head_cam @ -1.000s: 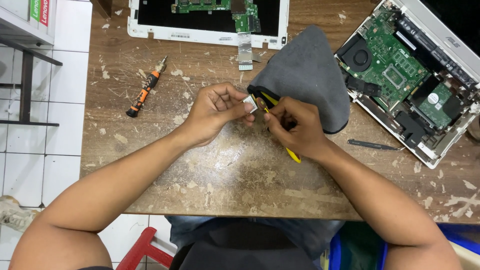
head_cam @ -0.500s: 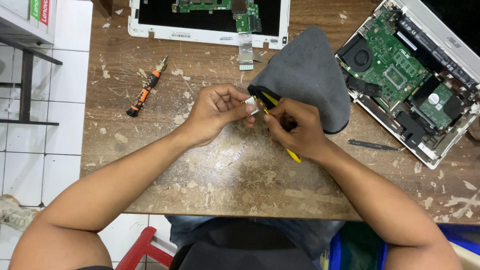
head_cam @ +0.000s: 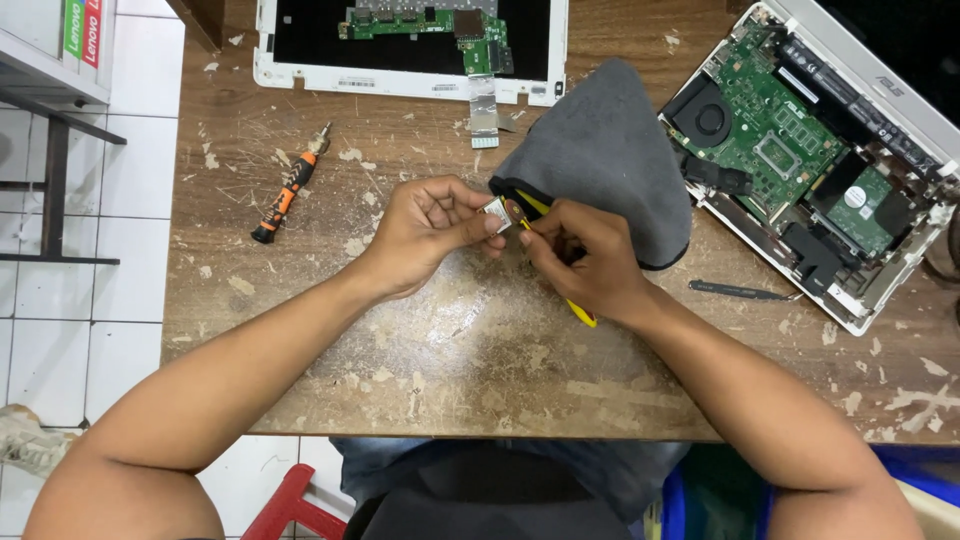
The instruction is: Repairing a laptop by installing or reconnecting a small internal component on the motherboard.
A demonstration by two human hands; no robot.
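Just in front of the grey cloth, the left hand pinched a small silver part and the right hand gripped a yellow tool against it, above the tabletop. Left of the cloth lay an orange screwdriver; right of it, an opened laptop.

A worn, paint-flecked wooden table is standing on a white tiled floor, with a dark metal shelf frame sitting at the left and a red stool peeking out beneath the table's near edge.
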